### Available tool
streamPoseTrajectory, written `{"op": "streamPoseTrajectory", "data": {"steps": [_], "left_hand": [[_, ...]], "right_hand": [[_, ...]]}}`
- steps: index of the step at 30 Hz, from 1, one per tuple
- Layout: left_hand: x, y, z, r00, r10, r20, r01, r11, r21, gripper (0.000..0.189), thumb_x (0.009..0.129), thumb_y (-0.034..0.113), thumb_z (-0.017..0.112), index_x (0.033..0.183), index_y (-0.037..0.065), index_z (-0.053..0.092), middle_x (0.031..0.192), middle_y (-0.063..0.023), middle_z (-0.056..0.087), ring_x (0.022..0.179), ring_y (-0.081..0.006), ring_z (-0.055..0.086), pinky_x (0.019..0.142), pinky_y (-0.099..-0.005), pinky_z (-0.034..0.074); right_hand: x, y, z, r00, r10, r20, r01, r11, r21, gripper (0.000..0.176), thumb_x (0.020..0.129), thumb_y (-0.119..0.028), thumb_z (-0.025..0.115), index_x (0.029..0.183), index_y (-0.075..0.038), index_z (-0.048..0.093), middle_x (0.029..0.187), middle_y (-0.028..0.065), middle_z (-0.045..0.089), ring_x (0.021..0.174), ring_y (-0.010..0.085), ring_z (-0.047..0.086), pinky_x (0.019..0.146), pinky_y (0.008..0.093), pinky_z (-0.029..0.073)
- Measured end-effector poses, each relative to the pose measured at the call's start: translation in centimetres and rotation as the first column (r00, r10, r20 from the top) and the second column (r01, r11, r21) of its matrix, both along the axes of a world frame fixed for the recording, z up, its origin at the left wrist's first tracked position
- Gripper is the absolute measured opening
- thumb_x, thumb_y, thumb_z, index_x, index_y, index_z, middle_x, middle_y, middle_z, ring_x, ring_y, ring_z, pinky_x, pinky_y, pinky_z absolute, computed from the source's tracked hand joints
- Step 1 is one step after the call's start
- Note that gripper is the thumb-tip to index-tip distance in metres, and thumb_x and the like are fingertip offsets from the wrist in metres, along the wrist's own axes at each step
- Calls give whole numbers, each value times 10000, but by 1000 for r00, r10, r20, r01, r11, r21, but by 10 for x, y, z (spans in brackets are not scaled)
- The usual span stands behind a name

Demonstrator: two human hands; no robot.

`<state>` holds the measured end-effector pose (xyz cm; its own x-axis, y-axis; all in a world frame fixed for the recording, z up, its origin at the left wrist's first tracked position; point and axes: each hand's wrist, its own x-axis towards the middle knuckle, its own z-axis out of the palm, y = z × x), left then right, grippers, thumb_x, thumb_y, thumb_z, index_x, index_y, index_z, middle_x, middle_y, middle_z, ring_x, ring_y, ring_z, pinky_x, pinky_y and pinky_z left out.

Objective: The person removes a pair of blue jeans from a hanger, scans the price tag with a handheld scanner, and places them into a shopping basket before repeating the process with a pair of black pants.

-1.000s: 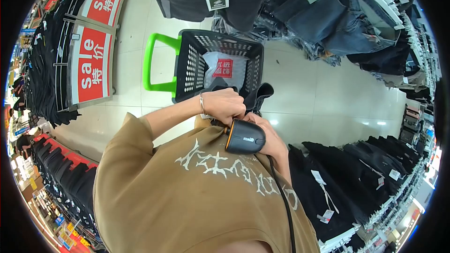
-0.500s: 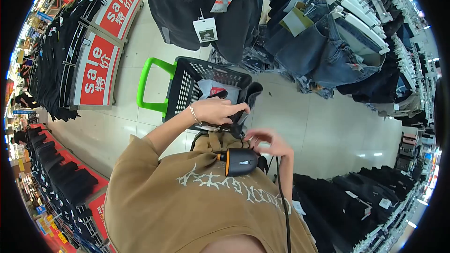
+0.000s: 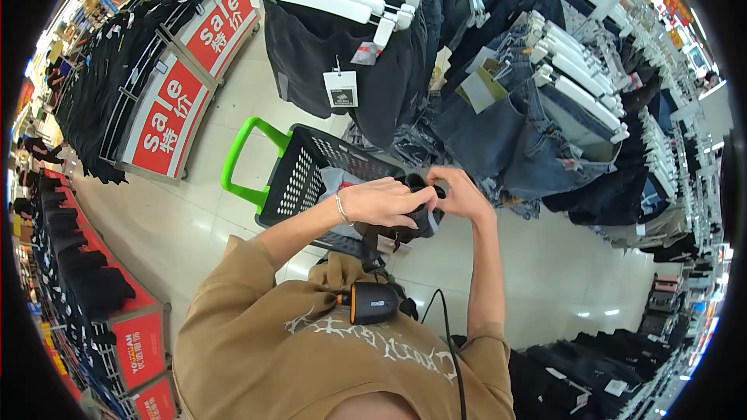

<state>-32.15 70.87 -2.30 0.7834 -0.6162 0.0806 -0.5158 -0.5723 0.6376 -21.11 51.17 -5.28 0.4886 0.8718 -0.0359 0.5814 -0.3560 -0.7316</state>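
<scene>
Both my hands meet at the right end of a black shopping basket [image 3: 354, 144] with a green handle [image 3: 241, 148]. A dark folded garment [image 3: 420, 222] bulges over that end, its exact kind hidden by my fingers. My left hand [image 3: 385, 202], with a bracelet at the wrist, lies over the garment with its fingers curled round its edge. My right hand [image 3: 464, 196] pinches the upper edge from the other side, fingertips close to the left ones. A pale plastic-looking packet [image 3: 336, 179] shows inside the basket.
Dark shorts [image 3: 311, 54] with a tag hang on white hangers just beyond the basket. Denim shorts [image 3: 537, 132] hang at the right. Racks with red sale signs [image 3: 167, 120] stand at the left. A black device [image 3: 373, 303] with a cable hangs on my shirt.
My right hand has moved up from near my waist to the garment beside my left hand. My left hand has shifted slightly right and down. The view has shifted.
</scene>
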Motion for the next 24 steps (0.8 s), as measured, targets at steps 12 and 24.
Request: {"op": "streamPoseTrajectory", "data": {"steps": [12,24], "left_hand": [[10,77,-24,886,389,-254,-464,744,-481,682,723,214,784,1261,37,405,1194,-164,570,886,-347,640,799,-359,495],[-31,220,-43,821,304,-484,-502,789,-355,435,715,135,775,1069,-63,618,937,-129,693,844,-172,651,788,-291,493]], "right_hand": [[-18,32,97,916,-349,-199,400,746,532,108,826,13,646,911,11,580,719,-18,569,610,15,482,533,170,370],[-38,129,130,783,-619,-68,456,495,739,111,855,-60,663,935,-16,598,799,-11,591,724,48,529,641,182,405]]}}
